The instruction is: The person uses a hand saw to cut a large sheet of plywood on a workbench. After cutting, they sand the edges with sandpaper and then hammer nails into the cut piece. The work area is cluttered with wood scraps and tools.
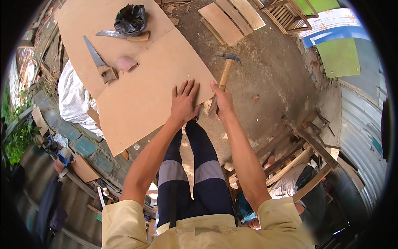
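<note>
My left hand (185, 100) lies flat on the near right corner of a tan wooden board (145, 103), fingers spread. Beside that corner, my right hand (224, 101) is wrapped round the wooden handle of a claw hammer (226, 74). Its dark metal head points away from me, over the floor. On the board, farther left, rests a handsaw (98, 60) with a wooden grip. A folded pinkish piece (126, 63) sits right of the saw. Toward the far end are a curved machete (143, 37) and an opened black plastic bag (130, 20), its contents too dark to make out.
Several planks (226, 20) lie on the floor (265, 74) at the far side, near a slatted wooden chair (286, 14). White cloth (72, 97) is bunched left of the board. Wooden frames (290, 153) stand at lower right, by a corrugated metal sheet (358, 137).
</note>
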{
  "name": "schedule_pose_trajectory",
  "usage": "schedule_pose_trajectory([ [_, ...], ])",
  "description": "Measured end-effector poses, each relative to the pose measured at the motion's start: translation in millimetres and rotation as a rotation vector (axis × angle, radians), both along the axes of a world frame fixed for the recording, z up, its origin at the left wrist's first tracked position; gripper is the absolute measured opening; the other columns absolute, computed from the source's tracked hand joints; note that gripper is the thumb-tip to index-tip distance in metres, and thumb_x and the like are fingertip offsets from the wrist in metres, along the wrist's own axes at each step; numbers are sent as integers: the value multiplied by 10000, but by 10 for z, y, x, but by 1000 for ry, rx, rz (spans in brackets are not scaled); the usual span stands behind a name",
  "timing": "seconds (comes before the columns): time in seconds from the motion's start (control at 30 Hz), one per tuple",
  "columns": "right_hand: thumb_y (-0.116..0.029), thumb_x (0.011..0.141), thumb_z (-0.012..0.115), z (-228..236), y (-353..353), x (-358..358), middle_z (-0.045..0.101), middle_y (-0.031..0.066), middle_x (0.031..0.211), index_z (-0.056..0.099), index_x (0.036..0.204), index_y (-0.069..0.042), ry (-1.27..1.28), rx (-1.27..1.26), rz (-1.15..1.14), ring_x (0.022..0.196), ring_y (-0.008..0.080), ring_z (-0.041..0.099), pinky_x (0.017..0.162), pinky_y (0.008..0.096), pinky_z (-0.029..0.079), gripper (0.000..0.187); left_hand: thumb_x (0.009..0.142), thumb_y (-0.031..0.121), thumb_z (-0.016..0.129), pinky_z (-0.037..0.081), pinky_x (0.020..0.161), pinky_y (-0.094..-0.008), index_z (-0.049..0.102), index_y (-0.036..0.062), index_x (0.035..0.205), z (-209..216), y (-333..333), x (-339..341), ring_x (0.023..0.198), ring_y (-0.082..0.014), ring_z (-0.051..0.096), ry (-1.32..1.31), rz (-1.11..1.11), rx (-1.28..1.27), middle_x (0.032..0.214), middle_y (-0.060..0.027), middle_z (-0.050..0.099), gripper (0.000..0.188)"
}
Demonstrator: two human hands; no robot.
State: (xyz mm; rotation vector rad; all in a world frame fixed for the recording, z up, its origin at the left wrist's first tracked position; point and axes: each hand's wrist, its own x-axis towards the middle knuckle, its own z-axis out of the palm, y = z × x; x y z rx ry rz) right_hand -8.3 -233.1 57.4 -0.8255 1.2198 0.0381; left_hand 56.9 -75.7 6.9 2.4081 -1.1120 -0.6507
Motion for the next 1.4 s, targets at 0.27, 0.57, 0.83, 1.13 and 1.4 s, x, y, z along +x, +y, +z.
schedule_pose_trajectory([
  [0.27, -371, 930, 771, -100, -183, -20, 681, 100, 999, 657, 1078, 19, 43, -75, -34, 924, 178, 648, 820, 325, 503, 432, 726, 349, 810, 185, 1177, -706, 384, 184, 1585, 7, -87, 18, 1510, -376, 308, 1, -20, 34, 1646, -108, 355, 973],
  [0.57, -173, 852, 827, -325, -364, 44, 709, 86, 975, 653, 1015, -8, 38, -308, 143, 858, 179, 663, 777, 322, 516, 289, 737, 387, 796, 169, 1171, -714, 404, 186, 1574, 6, -109, 25, 1499, -383, 328, -1, -6, 3, 1621, -118, 396, 946],
  [0.83, -130, 741, 882, -367, -440, 346, 732, 159, 932, 653, 1038, 28, 312, -491, 554, 817, 243, 720, 737, 365, 560, 407, 739, 410, 787, 139, 1192, -701, 445, 74, 1511, -42, -85, 43, 1499, -377, 340, 48, 46, -39, 1607, -117, 420, 909],
  [1.13, -43, 784, 814, -372, -486, 604, 707, 153, 886, 637, 1076, 59, 349, -360, 662, 831, 264, 711, 746, 378, 551, 356, 701, 428, 807, 96, 1215, -687, 432, 79, 1527, -91, -25, 40, 1512, -349, 323, 55, 35, -26, 1628, -99, 393, 972],
  [1.4, -147, 717, 893, -485, -427, 539, 725, 257, 1058, 602, 1139, 68, 290, -541, 856, 989, 359, 729, 851, 421, 559, 556, 681, 424, 835, 82, 1221, -685, 433, 112, 1535, -25, -79, 58, 1518, -322, 314, 147, 29, -5, 1635, -69, 384, 994],
])
